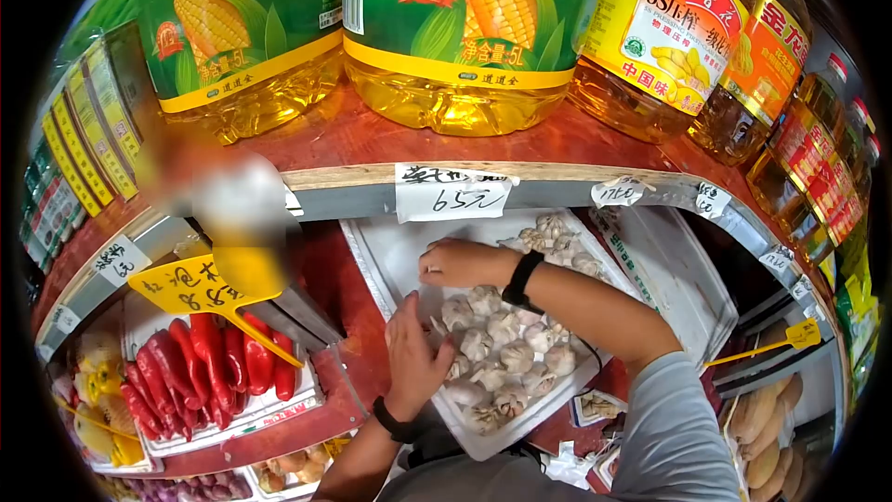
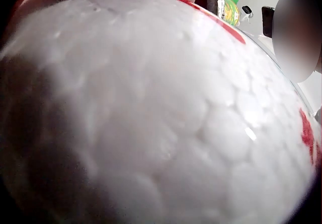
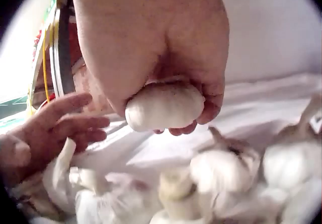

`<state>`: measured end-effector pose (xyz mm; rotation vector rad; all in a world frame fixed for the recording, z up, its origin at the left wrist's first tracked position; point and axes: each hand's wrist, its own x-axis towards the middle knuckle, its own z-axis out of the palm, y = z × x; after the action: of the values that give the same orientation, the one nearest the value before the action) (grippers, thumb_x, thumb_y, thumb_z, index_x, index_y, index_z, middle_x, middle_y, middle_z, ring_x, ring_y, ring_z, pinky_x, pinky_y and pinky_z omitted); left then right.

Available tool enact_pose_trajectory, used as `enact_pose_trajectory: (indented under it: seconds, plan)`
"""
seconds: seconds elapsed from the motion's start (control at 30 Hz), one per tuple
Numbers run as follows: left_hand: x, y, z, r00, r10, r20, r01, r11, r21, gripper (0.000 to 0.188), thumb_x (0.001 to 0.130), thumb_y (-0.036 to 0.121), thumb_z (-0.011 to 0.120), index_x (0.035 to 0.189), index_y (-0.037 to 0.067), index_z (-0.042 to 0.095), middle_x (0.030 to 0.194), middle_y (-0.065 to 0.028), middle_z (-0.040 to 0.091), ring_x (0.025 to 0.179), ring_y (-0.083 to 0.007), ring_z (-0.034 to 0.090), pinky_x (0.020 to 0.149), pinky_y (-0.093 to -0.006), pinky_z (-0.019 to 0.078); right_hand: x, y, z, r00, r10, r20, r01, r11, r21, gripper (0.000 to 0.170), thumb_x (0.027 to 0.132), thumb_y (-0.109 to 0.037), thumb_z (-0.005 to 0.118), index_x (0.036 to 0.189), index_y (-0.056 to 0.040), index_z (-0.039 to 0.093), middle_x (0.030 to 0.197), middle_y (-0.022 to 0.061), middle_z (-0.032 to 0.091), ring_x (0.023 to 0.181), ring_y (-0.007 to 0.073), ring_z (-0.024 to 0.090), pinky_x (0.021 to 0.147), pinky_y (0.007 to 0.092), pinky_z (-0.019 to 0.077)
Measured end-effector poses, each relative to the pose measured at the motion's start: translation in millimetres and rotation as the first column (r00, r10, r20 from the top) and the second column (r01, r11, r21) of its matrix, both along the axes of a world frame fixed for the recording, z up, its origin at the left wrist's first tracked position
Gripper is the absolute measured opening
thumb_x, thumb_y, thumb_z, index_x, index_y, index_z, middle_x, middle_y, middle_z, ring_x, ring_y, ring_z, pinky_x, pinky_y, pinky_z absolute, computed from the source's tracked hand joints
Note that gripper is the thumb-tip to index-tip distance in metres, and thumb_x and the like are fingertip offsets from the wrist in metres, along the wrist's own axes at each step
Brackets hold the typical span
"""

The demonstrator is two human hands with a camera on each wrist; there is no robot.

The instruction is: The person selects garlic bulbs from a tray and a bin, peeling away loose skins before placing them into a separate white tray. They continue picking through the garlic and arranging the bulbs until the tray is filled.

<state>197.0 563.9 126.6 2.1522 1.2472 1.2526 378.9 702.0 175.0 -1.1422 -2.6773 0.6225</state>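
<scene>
A white foam box (image 1: 388, 244) of garlic bulbs (image 1: 502, 353) lies before me, tilted in the head view. Over its upper left part is my right hand (image 1: 469, 263), its fingers curled around one garlic bulb (image 3: 165, 106), which shows below the palm in the right wrist view. My left hand (image 1: 414, 353) is at the box's left side, beside the pile, fingers loosely extended and holding nothing. In the right wrist view that left hand (image 3: 55, 128) appears close to several bulbs. White foam (image 2: 166, 113) fills most of the left wrist view, very near the camera.
Above the box runs a shelf edge (image 1: 353, 188) with price tags and large oil bottles (image 1: 455, 46). Red peppers (image 1: 200, 372) lie in a tray on the left, under a yellow sign (image 1: 200, 286). Another white foam box (image 1: 683, 284) stands on the right.
</scene>
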Motion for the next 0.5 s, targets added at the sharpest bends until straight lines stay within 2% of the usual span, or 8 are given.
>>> enact_pose_trajectory:
  seconds: [0.03, 0.1, 0.17, 0.23, 0.33, 0.4, 0.43, 0.5]
  plan:
    - [0.4, 0.3, -0.5, 1.0, 0.004, 0.007, -0.004, 1.0, 0.014, 0.078, 0.081, 0.02, 0.068, 0.146, -0.004, 0.031, 0.134, -0.0259, 0.049, 0.119, -0.0391, 0.051, 0.106, -0.0465, 0.0338, -3.8, 2.8, -13.2, 1.0, 0.024, 0.002, -0.024, 0.997, -0.07, 0.026, 0.089, -0.026, 0.063, 0.091, -0.0004, 0.065, 0.09, 0.0204, 0.067, 0.09, 0.0371, 0.063, 0.082, 0.044, 0.0502]
    - [0.8, 0.1, 0.5, 1.0, 0.008, 0.012, -0.008, 1.0, 0.022, 0.078, 0.082, 0.02, 0.067, 0.146, -0.004, 0.03, 0.137, -0.0261, 0.047, 0.12, -0.0397, 0.05, 0.106, -0.0469, 0.0336, -10.4, -1.3, -21.0, 0.994, 0.043, -0.099, -0.048, 0.997, -0.055, 0.022, 0.088, -0.023, 0.065, 0.088, -0.0015, 0.063, 0.091, 0.0192, 0.065, 0.088, 0.0371, 0.061, 0.081, 0.0441, 0.0493]
    - [0.1, 0.7, 2.8, 0.999, -0.021, 0.048, 0.022, 1.0, -0.003, 0.076, 0.084, 0.019, 0.066, 0.146, -0.004, 0.03, 0.138, -0.0256, 0.047, 0.123, -0.0399, 0.048, 0.107, -0.0471, 0.0336, -17.7, -5.6, -23.2, 0.999, 0.051, 0.004, -0.051, 0.993, 0.107, 0.018, 0.087, -0.02, 0.066, 0.085, -0.0036, 0.06, 0.092, 0.0165, 0.06, 0.089, 0.037, 0.059, 0.08, 0.0442, 0.0489]
    - [-0.3, 0.8, 1.6, 0.999, -0.01, 0.04, 0.011, 1.0, -0.013, 0.075, 0.084, 0.02, 0.066, 0.146, -0.003, 0.031, 0.139, -0.0252, 0.046, 0.125, -0.04, 0.048, 0.107, -0.0469, 0.0332, -20.7, -7.7, -23.9, 0.995, 0.099, 0.021, -0.1, 0.991, 0.093, 0.014, 0.086, -0.017, 0.066, 0.086, -0.0053, 0.059, 0.093, 0.0147, 0.057, 0.09, 0.0366, 0.058, 0.08, 0.0439, 0.0488]
    - [0.0, 0.8, -1.0, 1.0, 0.001, 0.025, -0.001, 1.0, 0.004, 0.073, 0.085, 0.02, 0.065, 0.146, -0.003, 0.032, 0.141, -0.0243, 0.046, 0.128, -0.0402, 0.046, 0.109, -0.0466, 0.0325, -15.5, -10.5, -34.8, 0.993, 0.116, 0.037, -0.121, 0.97, 0.21, 0.01, 0.085, -0.012, 0.064, 0.085, -0.0046, 0.058, 0.091, 0.0146, 0.056, 0.089, 0.0361, 0.058, 0.08, 0.0434, 0.0491]
    - [0.0, 1.7, -2.4, 1.0, 0.004, 0.014, -0.005, 1.0, 0.029, 0.072, 0.085, 0.021, 0.065, 0.145, -0.003, 0.032, 0.141, -0.024, 0.046, 0.128, -0.0401, 0.045, 0.109, -0.0465, 0.0322, -8.6, -7.2, -33.7, 0.978, 0.153, 0.144, -0.172, 0.976, 0.131, 0.021, 0.09, -0.019, 0.059, 0.103, -0.0031, 0.063, 0.101, 0.0202, 0.065, 0.098, 0.0391, 0.063, 0.088, 0.0471, 0.0496]
    - [-0.1, 1.4, -3.3, 1.0, 0.006, 0.008, -0.006, 0.999, 0.033, 0.072, 0.086, 0.021, 0.065, 0.145, -0.003, 0.033, 0.142, -0.024, 0.045, 0.13, -0.0401, 0.044, 0.109, -0.0465, 0.0318, -3.6, -7.4, -33.5, 0.978, 0.153, 0.143, -0.171, 0.977, 0.129, 0.021, 0.09, -0.019, 0.059, 0.103, -0.0031, 0.063, 0.101, 0.0202, 0.065, 0.098, 0.0391, 0.063, 0.088, 0.0471, 0.0496]
    - [-0.6, 1.1, -3.6, 1.0, 0.004, 0.0, -0.004, 0.999, 0.035, 0.071, 0.086, 0.021, 0.065, 0.145, -0.003, 0.034, 0.143, -0.024, 0.045, 0.131, -0.0401, 0.044, 0.11, -0.0465, 0.0313, 2.3, -11.1, -21.4, 0.991, 0.134, -0.004, -0.131, 0.969, 0.208, 0.027, 0.092, -0.018, 0.055, 0.114, -0.0042, 0.063, 0.106, 0.0213, 0.066, 0.103, 0.0378, 0.063, 0.09, 0.047, 0.0492]
